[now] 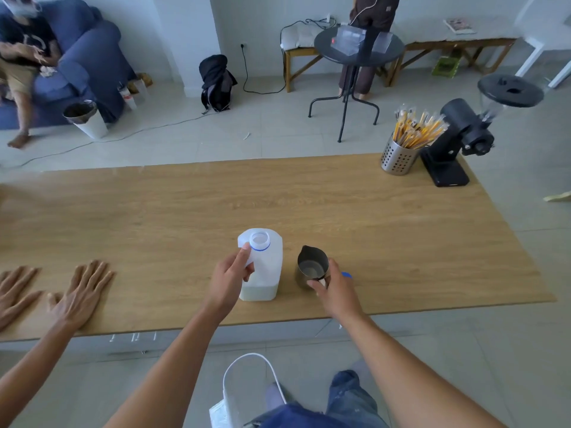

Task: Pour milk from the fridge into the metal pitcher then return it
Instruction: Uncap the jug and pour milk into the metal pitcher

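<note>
Left hand [230, 278] grasps the uncapped milk jug [262, 267], upright on the near bench [154, 217]; right hand [335, 288] grips the metal pitcher [310, 267] just right. A hasty tilt risks spilling.

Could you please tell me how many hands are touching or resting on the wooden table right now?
4: left hand gripping the milk jug, right hand on the metal pitcher, and two other hands flat at left.

jug [265, 267]: translucent white plastic, upright, cap off, blue ring at neck, milk low in bottom; near table's front edge, mid-width
pitcher [312, 267]: small metal, upright, spout pointing away, inside looks empty; just right of jug, apart
cap [346, 275]: blue, right of pitcher, mostly hidden
</note>
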A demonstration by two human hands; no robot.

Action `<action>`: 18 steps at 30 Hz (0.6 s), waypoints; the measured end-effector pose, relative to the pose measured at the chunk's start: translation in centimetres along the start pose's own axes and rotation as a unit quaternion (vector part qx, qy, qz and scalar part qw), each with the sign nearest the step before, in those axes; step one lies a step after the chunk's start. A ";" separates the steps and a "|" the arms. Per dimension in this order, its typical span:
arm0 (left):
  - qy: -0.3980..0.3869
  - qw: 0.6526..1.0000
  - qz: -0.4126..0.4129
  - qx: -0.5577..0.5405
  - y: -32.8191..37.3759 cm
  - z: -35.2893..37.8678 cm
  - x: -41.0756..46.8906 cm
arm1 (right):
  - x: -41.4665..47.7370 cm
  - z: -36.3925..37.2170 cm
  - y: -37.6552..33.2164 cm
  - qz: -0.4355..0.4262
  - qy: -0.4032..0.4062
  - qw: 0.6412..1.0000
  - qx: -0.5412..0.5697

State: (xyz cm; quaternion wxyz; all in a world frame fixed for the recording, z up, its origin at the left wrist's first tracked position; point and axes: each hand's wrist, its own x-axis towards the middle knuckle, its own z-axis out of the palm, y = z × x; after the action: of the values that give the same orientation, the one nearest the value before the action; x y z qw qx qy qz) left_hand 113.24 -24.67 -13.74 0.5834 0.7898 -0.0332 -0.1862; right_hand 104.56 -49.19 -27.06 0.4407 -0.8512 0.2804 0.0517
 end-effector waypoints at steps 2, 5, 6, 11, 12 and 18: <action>-0.038 0.999 0.008 0.030 0.7 -0.6 0.4 | -0.1 -0.1 -0.1 0.003 0.001 1.000 0.000; -0.081 0.993 0.020 0.087 1.3 -1.1 1.2 | -0.2 -0.2 -0.6 0.013 0.002 1.000 -0.001; -0.088 0.990 0.021 0.109 1.3 -1.1 1.4 | -0.2 -0.3 -0.7 0.013 0.001 1.000 0.000; -0.101 0.976 0.007 0.195 1.6 -0.6 2.5 | -0.1 -0.3 -1.2 0.034 -0.002 0.999 -0.007; -0.106 0.973 0.005 0.205 1.6 -0.4 2.6 | -0.1 -0.2 -1.2 0.033 -0.001 0.999 -0.006; -0.117 0.960 0.005 0.256 1.7 1.3 3.6 | -0.3 -0.1 -1.3 0.032 0.004 0.999 0.001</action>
State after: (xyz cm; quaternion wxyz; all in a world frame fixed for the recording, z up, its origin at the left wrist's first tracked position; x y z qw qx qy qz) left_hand 116.41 -27.30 -13.41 0.3551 0.8850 -0.1519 -0.2599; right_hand 104.99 -48.61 -25.95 0.4388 -0.8413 0.3095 0.0622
